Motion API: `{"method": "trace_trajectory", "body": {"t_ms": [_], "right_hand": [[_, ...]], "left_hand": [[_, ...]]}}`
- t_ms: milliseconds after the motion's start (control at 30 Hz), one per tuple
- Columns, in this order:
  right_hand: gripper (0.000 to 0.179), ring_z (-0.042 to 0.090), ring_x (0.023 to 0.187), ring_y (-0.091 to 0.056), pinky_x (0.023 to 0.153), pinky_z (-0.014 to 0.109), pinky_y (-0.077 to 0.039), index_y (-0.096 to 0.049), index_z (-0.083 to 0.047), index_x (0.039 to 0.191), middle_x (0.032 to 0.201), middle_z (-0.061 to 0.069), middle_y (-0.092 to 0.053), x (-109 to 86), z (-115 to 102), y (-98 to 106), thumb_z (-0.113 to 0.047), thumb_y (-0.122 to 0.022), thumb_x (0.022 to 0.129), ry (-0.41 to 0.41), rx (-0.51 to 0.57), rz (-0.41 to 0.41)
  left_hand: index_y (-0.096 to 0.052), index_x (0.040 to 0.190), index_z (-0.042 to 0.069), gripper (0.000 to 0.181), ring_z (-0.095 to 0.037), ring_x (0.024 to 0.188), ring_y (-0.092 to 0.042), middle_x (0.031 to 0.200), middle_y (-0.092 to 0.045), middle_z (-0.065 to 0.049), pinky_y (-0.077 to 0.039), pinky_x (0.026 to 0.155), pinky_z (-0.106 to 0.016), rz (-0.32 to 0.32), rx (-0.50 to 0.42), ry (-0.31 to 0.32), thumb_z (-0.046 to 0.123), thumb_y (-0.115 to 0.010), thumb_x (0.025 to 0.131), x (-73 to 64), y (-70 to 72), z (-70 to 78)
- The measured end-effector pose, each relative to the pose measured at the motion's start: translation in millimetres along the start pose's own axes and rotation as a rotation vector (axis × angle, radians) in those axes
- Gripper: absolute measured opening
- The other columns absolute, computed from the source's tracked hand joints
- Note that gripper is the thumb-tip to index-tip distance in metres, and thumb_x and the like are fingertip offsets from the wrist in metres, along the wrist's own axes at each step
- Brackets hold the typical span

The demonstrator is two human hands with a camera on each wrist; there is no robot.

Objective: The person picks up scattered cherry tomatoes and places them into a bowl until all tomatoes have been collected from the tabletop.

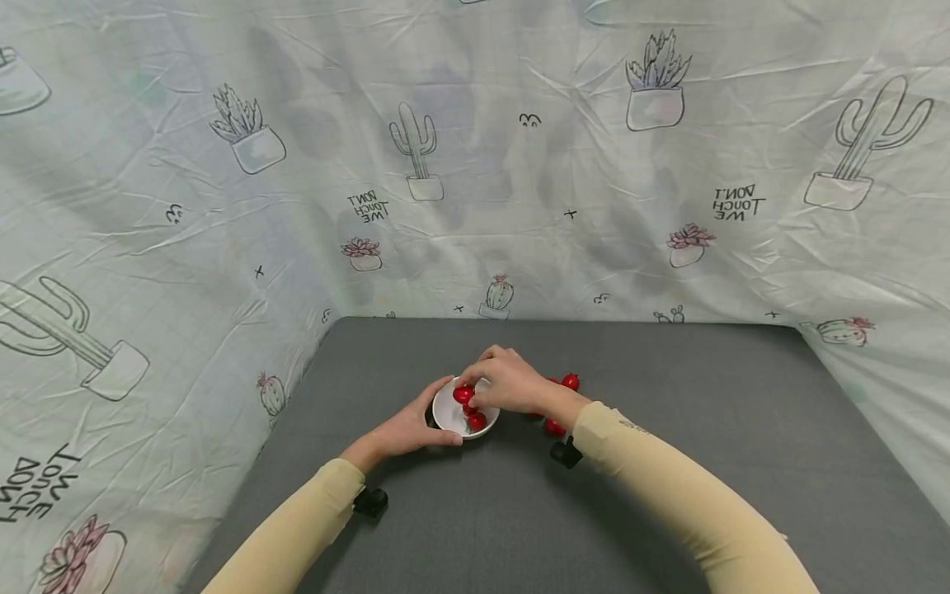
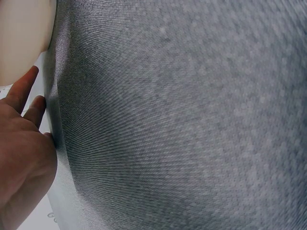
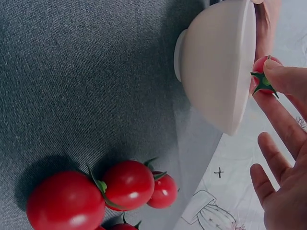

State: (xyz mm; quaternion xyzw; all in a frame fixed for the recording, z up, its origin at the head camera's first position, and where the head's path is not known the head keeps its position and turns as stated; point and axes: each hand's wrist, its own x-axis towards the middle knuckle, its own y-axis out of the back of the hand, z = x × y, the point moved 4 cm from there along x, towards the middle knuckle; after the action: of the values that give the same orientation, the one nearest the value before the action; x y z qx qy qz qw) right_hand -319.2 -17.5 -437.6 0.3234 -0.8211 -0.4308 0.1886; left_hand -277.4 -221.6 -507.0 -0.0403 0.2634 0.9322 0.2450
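Observation:
My left hand (image 1: 404,426) holds the white bowl (image 1: 444,410) from its left side, thumb at the near rim and fingers along the far side. In the left wrist view, the fingertips reach the bowl's outer wall (image 2: 26,40). Over the bowl, my right hand (image 1: 512,384) pinches a small red cherry tomato (image 3: 262,79) with a green star-shaped stem between thumb and index finger, right at the rim in the right wrist view. Its other fingers are spread. Another red tomato (image 1: 476,421) lies inside the bowl near the front; the right fingers partly cover the bowl's inside.
Several more tomatoes (image 3: 129,184) lie clustered on the grey table (image 1: 475,520) to the right of the bowl, partly hidden by the right forearm in the head view. A pale cloth (image 1: 475,165) printed with cacti hangs behind and beside the table.

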Motion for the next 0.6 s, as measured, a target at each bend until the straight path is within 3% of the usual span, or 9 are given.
{"method": "trace_trajectory", "body": {"t_ms": [600], "right_hand": [[0.032,0.011,0.113,-0.045,0.099,0.041,-0.036,-0.076,-0.033,0.121,0.108,-0.018,-0.07,4.3,-8,-14,-0.03,-0.079,0.089,0.068,-0.122,-0.01]], "left_hand": [[-0.015,0.165,0.029,0.109,-0.021,0.139,-0.039,0.161,-0.029,0.0,-0.034,0.111,-0.051,-0.016,-0.016,-0.013,0.041,-0.086,0.084,-0.8,-0.2,1.0]]}}
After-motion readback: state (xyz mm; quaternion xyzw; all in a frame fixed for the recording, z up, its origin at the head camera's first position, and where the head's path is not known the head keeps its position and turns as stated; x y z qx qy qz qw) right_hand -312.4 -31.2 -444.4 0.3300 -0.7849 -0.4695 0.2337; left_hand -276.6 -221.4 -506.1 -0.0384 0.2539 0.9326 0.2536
